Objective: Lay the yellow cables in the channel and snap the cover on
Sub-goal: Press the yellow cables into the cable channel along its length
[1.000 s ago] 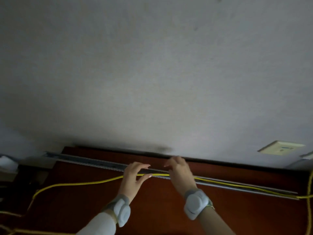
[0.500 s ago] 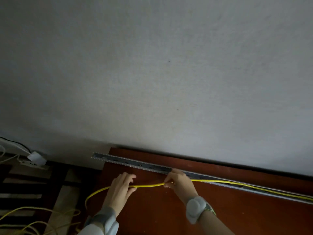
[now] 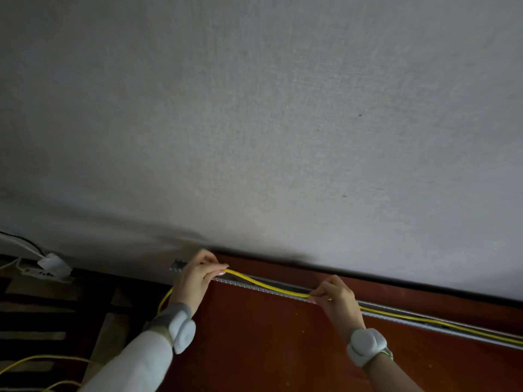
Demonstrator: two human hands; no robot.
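Note:
A grey slotted channel point(image 3: 396, 314) runs along the far edge of a red-brown table, just below the wall. A yellow cable point(image 3: 268, 287) spans between my two hands, slightly arched over the channel's left part. My left hand point(image 3: 198, 278) pinches the cable near the channel's left end. My right hand point(image 3: 336, 297) pinches it further right, pressed low at the channel. Right of that hand, yellow cables point(image 3: 452, 325) lie inside the channel. No cover is in view.
The red-brown table point(image 3: 268, 349) fills the lower middle. A white power strip and plug point(image 3: 51, 267) lie on the floor at the left. Loose yellow cable loops point(image 3: 34, 363) trail over the dark striped floor at bottom left. A pale wall rises behind.
The view has swung left along the channel. My left hand moved up to the channel's left end with the cable. My two hands now stand farther apart along it.

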